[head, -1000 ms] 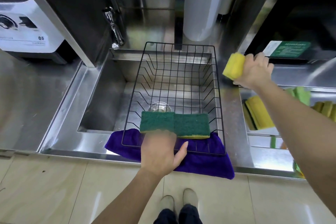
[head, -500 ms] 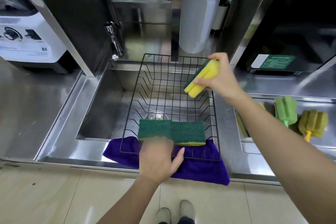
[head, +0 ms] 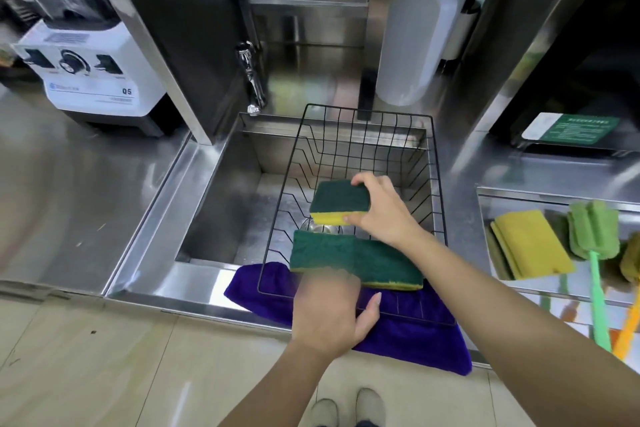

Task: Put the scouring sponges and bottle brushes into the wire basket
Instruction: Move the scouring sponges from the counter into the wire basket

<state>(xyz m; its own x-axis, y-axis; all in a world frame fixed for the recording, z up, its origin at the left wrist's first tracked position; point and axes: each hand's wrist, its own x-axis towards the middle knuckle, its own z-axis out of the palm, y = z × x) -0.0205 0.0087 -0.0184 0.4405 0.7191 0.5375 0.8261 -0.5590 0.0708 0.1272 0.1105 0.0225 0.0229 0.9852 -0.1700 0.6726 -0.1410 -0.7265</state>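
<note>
- Head view looks down on a stainless-steel bench [head: 86, 204] with a sunken steel sink [head: 221, 204] near its front edge; a black wire basket [head: 437, 184] sits across the sink, its front end resting on a purple cloth [head: 415, 340] draped over the bench's front edge.
- The right hand [head: 384, 208] is clamped on a yellow sponge with a dark green scouring face [head: 341, 201], thumb under the yellow side and fingers over the far edge, green face up, inside the basket and above its floor. Held flat like this, it looks ready to be laid behind the others.
- Two more green-topped scouring sponges [head: 356, 260] lie side by side across the basket's front end, touching each other.
- The left hand [head: 329, 315] sits at the basket's front rim, fingers blurred against the near sponge and thumb spread; whether it grips the wire or the sponge I cannot tell. It probably steadies the basket, which overhangs the sink.
- Towards the bench's right edge, a recessed steel tray [head: 554, 196] holds a stack of yellow sponges [head: 530, 246] and a green foam bottle brush with a long green handle [head: 594, 236], with a yellowish brush partly cut off beside it. These are not yet in the basket, so the task seems well short of done.
</note>
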